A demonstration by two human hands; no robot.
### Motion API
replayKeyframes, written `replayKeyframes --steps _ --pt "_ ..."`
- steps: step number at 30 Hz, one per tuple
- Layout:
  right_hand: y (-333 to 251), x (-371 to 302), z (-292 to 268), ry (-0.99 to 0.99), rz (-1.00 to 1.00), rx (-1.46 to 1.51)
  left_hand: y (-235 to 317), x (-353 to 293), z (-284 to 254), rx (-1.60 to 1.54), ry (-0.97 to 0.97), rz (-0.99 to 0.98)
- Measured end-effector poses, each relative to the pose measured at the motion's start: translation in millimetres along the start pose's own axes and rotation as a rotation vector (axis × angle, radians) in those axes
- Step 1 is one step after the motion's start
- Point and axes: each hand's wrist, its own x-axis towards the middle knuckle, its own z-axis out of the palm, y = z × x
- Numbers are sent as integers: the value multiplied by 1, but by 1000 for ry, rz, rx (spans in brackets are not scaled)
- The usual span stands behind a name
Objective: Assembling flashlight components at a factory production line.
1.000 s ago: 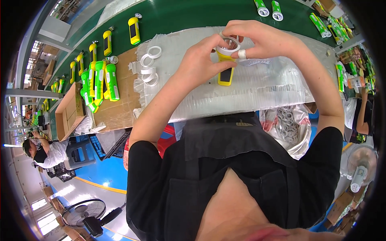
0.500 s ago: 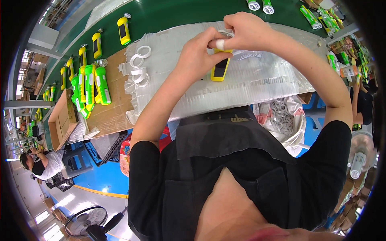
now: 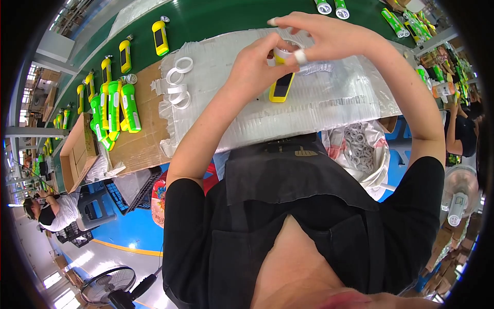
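Note:
A yellow flashlight (image 3: 280, 88) with a dark panel stands tilted on the plastic-covered work mat, its head toward the far side. My left hand (image 3: 253, 64) is closed around that head, thumb and fingers at its sides. A white ring (image 3: 288, 47) sits around the head, partly hidden by my fingers. Above and to the right, my right hand (image 3: 329, 38) has its fingers apart; its thumb, wrapped in white, is beside the ring. Just right of the flashlight lies a stack of clear plastic pieces (image 3: 318, 68). Several loose white rings (image 3: 183, 65) lie left of my left forearm.
Green-and-yellow flashlights (image 3: 114, 108) are piled on cardboard (image 3: 149, 129) at left, near an open box (image 3: 77, 149). More yellow flashlights (image 3: 160, 38) line the green table (image 3: 216, 18). A sack of white rings (image 3: 360, 149) stands below the table edge. A fan (image 3: 110, 286) is at lower left.
My right hand's fingers have lifted and spread away from the flashlight head, uncovering more of the white ring. My left hand stays on the flashlight.

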Motion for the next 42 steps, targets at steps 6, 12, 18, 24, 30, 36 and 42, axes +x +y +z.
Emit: replayKeyframes --steps 6,12,18,24,30,36,42 --pt "-18 13 0 -572 695 -428 1 -3 -1 113 -6 -9" --pt "-7 -14 21 -105 563 -92 -11 -4 0 37 31 14" --pt "-14 -85 126 443 665 843 -19 -8 -4 -169 68 8" --pt "-61 -79 145 -8 797 1320 9 -16 -13 -860 16 -119" --pt "-28 -43 111 -903 117 1358 44 -11 -39 -729 11 315" --pt "104 47 90 -13 -183 338 -45 33 -36 330 63 435" --pt "268 33 65 -179 38 -575 -181 44 -128 852 213 -301"
